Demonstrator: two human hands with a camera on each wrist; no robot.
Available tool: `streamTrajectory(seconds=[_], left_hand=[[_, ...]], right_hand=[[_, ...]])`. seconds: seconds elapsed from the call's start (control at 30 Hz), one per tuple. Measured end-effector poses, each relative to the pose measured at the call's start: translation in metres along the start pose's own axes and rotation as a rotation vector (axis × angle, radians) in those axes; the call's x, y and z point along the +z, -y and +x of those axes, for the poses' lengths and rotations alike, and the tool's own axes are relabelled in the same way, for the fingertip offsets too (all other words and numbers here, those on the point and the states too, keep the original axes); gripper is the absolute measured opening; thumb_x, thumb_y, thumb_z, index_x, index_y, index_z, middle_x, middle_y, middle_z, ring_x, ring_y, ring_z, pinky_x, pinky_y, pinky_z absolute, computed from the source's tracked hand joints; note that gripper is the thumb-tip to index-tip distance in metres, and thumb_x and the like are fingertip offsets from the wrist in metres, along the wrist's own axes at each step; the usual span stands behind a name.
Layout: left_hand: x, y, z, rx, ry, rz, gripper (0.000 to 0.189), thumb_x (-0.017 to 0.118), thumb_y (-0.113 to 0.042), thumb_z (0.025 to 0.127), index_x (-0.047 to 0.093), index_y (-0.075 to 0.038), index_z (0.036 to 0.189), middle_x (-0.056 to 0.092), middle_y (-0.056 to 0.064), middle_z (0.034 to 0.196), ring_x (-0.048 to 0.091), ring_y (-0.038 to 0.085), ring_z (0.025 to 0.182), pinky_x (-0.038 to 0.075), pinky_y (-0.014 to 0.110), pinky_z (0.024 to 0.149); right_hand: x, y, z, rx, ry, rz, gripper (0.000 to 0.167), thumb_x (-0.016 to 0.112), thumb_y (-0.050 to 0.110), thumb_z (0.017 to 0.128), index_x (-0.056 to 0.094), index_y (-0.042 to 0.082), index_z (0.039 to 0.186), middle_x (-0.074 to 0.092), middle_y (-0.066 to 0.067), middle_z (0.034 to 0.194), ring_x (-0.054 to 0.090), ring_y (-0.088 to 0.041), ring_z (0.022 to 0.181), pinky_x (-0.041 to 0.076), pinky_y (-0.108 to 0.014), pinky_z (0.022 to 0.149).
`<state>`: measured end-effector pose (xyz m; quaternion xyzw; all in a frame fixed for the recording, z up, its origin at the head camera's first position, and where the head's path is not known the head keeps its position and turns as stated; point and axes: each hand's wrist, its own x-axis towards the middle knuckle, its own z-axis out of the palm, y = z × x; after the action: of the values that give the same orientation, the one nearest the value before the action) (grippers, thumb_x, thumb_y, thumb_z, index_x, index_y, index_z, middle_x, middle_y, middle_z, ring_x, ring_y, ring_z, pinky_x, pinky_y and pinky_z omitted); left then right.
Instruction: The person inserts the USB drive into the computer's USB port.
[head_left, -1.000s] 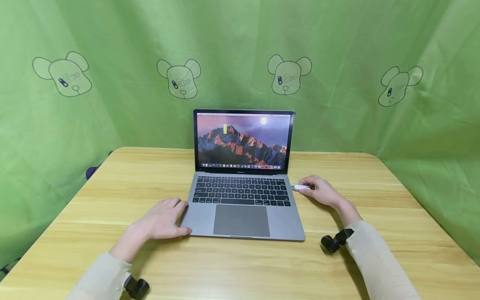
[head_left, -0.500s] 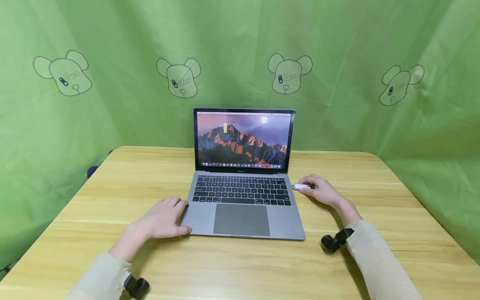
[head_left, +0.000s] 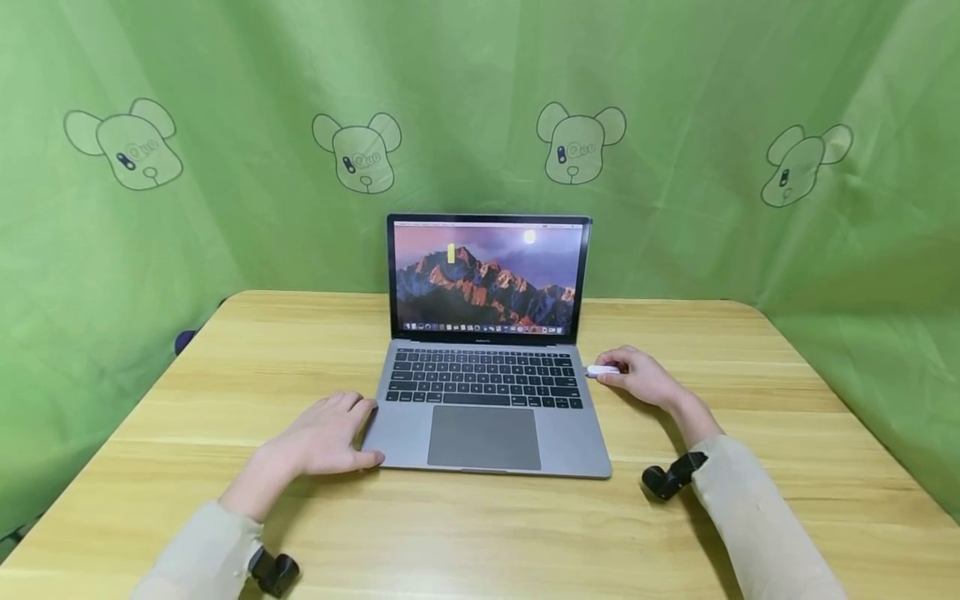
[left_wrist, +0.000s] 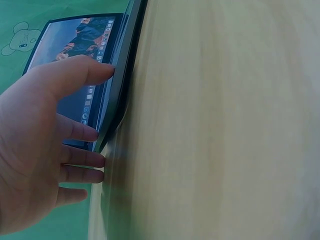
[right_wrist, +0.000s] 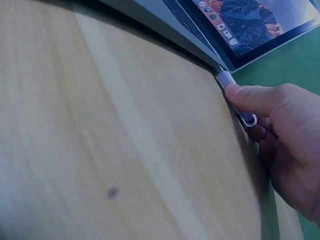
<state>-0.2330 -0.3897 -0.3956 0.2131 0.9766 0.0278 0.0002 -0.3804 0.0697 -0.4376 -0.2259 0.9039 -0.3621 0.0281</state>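
Observation:
A grey laptop (head_left: 483,437) stands unfolded on the table, its screen (head_left: 487,275) lit with a mountain picture. At its front left corner is my left hand (head_left: 326,437), the thumb at the front edge and the fingers spread along the left side. In the left wrist view those fingers (left_wrist: 82,158) look nearly straight. My right hand (head_left: 645,379) pinches a white USB flash drive (head_left: 602,371) between thumb and fingers at the laptop's right side. The drive's metal end points at that side, level with the keyboard (head_left: 483,377); in the right wrist view its tip meets the laptop's edge.
The wooden table (head_left: 480,533) reaches out on both sides of the laptop. A green curtain (head_left: 480,100) with bear-head drawings hangs close behind the table and at its sides. Each sleeve carries a black wrist camera (head_left: 673,477).
The head view has tilted slightly, so everything sits a few pixels higher. Both hands keep their places at the laptop, with the flash drive still pinched in the right.

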Motion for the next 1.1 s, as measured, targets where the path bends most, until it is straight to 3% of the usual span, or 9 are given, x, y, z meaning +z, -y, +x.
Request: streamTrajectory(seconds=[0.77, 1.1], left_hand=[[-0.0003, 0.0004, -0.0003, 0.0, -0.008, 0.0, 0.078, 0.064, -0.055, 0.074, 0.049, 0.001, 0.127, 0.054, 0.015, 0.116, 0.051, 0.03, 0.107, 0.042, 0.048, 0.094], [-0.0005, -0.0002, 0.0, -0.006, 0.001, 0.003, 0.079, 0.063, -0.056, 0.075, 0.048, 0.001, 0.128, 0.053, 0.016, 0.118, 0.05, 0.031, 0.109, 0.04, 0.048, 0.095]], right_hand=[[0.0008, 0.0039, 0.0047, 0.013, 0.02, 0.006, 0.014, 0.063, 0.013, 0.088, 0.064, 0.002, 0.096, 0.055, -0.008, 0.089, 0.045, -0.024, 0.085, 0.036, -0.035, 0.074], [0.0024, 0.0038, 0.0027, 0.042, -0.012, 0.006, 0.024, 0.064, 0.014, 0.087, 0.062, -0.002, 0.105, 0.055, -0.013, 0.096, 0.046, -0.026, 0.088, 0.038, -0.036, 0.077]])
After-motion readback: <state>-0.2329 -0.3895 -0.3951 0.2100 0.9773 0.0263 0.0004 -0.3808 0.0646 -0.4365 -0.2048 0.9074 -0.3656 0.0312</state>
